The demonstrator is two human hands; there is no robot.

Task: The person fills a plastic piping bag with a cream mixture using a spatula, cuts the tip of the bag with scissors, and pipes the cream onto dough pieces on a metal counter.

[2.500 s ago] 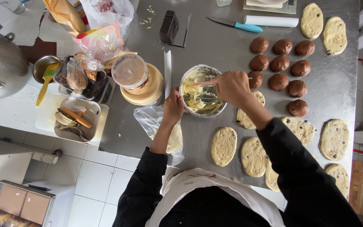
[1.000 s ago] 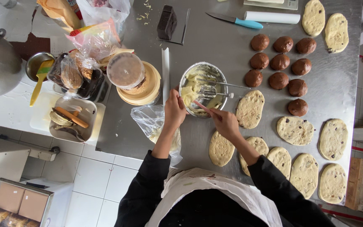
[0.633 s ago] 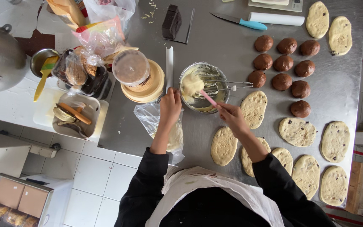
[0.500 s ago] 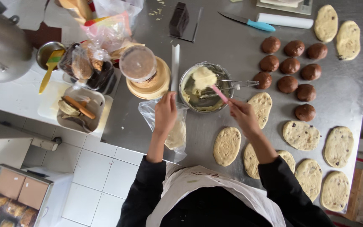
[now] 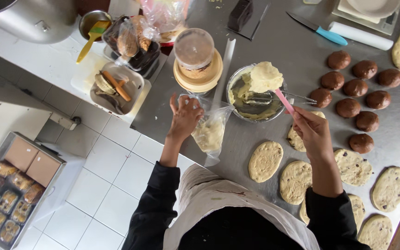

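— What were the hands on?

— The right hand was closed around a pink spatula, which carried a pale lump of cream lifted over the metal bowl. The left hand, well apart from the right, gripped the open top of a clear plastic bag at the steel counter's edge; its fingers looked partly spread, and more cream sat in the bag's lower half.

— And around them?

— A whisk lay across the bowl. Pale flat cookies with dark chips were spread along the near side, and dark brown round ones were grouped further right. A stack of tan lids under a clear tub stood just left of the bowl, and a blue-handled knife lay further up.
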